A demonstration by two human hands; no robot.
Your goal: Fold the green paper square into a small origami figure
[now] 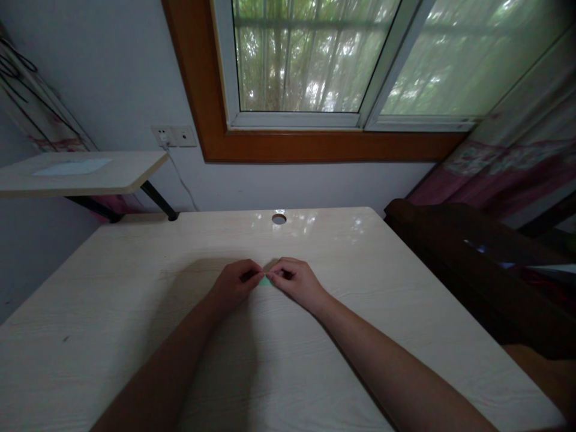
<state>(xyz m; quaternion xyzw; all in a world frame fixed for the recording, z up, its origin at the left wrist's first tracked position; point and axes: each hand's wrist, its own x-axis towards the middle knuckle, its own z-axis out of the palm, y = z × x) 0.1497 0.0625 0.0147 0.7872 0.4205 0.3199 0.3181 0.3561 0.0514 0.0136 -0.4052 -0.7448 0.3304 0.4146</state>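
Observation:
A small green piece (265,280), thin and flat like paper, shows between my two hands, low over the desk top. My left hand (238,278) pinches its left side with thumb and forefinger. From the right, my right hand (294,279) pinches it the same way, the fingertips of both hands almost meeting. Most of the piece is hidden by the fingers, and its full shape cannot be made out. Both forearms reach in from the bottom of the view.
The pale wooden desk (342,348) has a round cable hole (279,219) near its back edge. A raised shelf (135,165) on black legs stands at the back left. Behind are a wall socket (174,136) and a window (310,57); dark furniture (454,258) stands right.

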